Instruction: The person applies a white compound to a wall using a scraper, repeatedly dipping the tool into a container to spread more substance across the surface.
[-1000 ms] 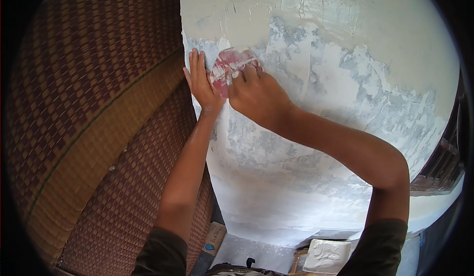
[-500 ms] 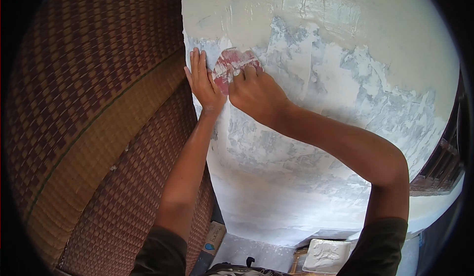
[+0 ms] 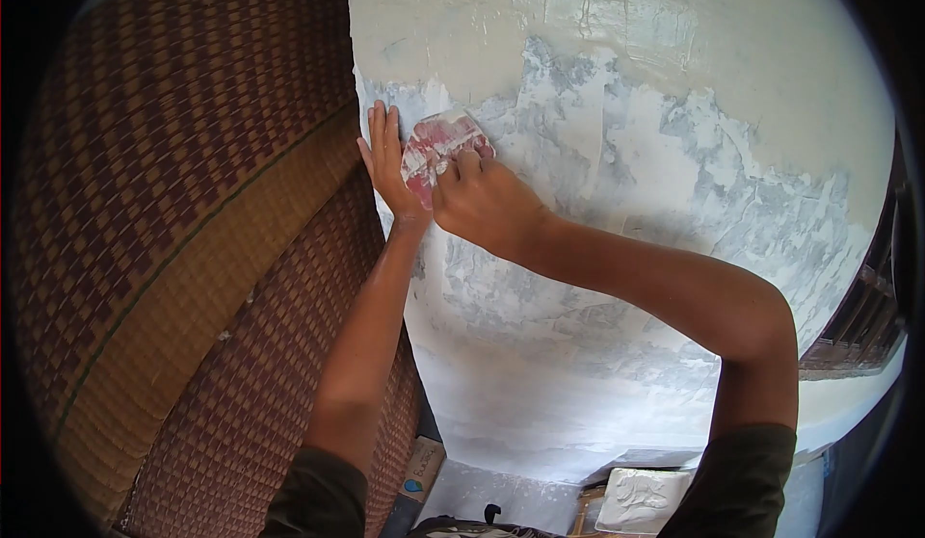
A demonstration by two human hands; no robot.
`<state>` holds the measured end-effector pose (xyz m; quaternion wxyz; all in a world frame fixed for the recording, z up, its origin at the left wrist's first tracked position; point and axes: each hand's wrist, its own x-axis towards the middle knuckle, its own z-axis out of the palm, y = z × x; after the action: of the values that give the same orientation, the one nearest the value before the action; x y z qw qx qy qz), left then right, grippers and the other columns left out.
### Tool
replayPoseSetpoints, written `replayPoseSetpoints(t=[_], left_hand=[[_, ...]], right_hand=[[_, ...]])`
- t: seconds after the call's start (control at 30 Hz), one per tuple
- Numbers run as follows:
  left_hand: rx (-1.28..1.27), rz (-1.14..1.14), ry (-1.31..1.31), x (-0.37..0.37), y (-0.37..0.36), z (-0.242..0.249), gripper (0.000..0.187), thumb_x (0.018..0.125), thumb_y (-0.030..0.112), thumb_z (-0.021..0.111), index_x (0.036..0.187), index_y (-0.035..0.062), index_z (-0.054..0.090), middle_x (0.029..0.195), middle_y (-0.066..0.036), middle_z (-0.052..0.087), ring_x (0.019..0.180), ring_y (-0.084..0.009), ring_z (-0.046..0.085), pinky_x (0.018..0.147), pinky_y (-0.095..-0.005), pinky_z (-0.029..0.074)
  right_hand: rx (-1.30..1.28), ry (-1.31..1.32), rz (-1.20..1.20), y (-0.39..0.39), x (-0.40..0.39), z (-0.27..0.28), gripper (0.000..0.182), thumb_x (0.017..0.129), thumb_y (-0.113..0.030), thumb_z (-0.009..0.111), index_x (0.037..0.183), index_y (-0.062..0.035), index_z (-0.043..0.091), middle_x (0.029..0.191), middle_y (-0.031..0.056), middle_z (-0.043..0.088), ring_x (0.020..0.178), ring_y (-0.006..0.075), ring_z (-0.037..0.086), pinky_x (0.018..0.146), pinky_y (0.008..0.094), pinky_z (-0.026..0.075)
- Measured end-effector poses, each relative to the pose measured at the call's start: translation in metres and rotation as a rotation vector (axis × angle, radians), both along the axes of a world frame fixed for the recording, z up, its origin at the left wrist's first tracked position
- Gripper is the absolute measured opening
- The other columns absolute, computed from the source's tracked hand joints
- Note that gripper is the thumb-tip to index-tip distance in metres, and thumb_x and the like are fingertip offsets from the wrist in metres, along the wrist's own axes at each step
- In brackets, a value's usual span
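In my right hand (image 3: 487,199) is a flat red putty spreader (image 3: 445,140) smeared with white putty, my fingers closed over its lower edge. The spreader lies against the wall (image 3: 568,336), whose patchy surface mixes white putty and grey areas. My left hand (image 3: 391,167) rests at the wall's left edge, fingers stretched upward. Its thumb side is right beside the spreader, which partly overlaps it in this view.
A brown and maroon woven mat (image 3: 183,124) stands along the left. Low at the right is a container of white putty (image 3: 641,499), near a cardboard box (image 3: 422,468) on the floor side. Dark slatted woodwork (image 3: 858,331) borders the wall at right.
My right hand and the spreader have shifted slightly left and down along the wall, closer to my left hand. My left hand has moved down a little, still at the edge.
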<state>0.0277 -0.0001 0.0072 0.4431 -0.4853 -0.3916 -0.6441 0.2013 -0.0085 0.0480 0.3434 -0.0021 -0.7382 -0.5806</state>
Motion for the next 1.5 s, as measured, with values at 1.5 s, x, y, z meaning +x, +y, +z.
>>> replayPoseSetpoints(t=[1.5], left_hand=[[-0.001, 0.082, -0.055, -0.002, 0.007, -0.001, 0.052, 0.09, 0.0, 0.036, 0.14, -0.0009, 0.05, 0.154, -0.018, 0.042, 0.146, -0.0349, 0.034, 0.118, -0.0591, 0.014]], right_hand=[[-0.109, -0.049, -0.103, 0.003, 0.035, -0.015, 0.009, 0.062, -0.003, 0.073, 0.064, -0.0048, 0.064, 0.066, 0.0075, 0.061, 0.067, 0.0188, 0.058, 0.048, 0.0268, 0.048]])
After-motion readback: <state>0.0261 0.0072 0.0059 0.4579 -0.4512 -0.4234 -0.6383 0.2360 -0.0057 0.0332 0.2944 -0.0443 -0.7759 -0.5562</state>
